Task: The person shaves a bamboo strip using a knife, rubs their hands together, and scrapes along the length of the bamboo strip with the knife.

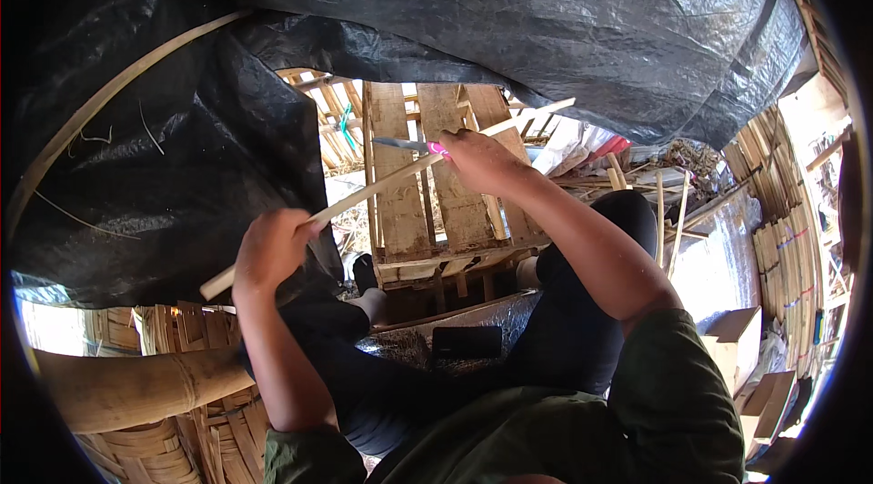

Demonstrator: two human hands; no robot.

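A long, pale bamboo strip runs slantwise across my lap, its near end low at the left and its far end up at the right. My left hand is closed round it near the lower end. Farther up the strip, my right hand is closed on a knife with a pink handle, the grey blade pointing left. The strip passes at my right hand, and whether those fingers also grip it is hidden. Both hands are above a slatted wooden bench between my legs.
Black plastic sheeting hangs across the top and left, with a curved bamboo strip on it. A thick bamboo pole is at lower left. Bundled bamboo slats line the right. A dark flat object lies near my lap.
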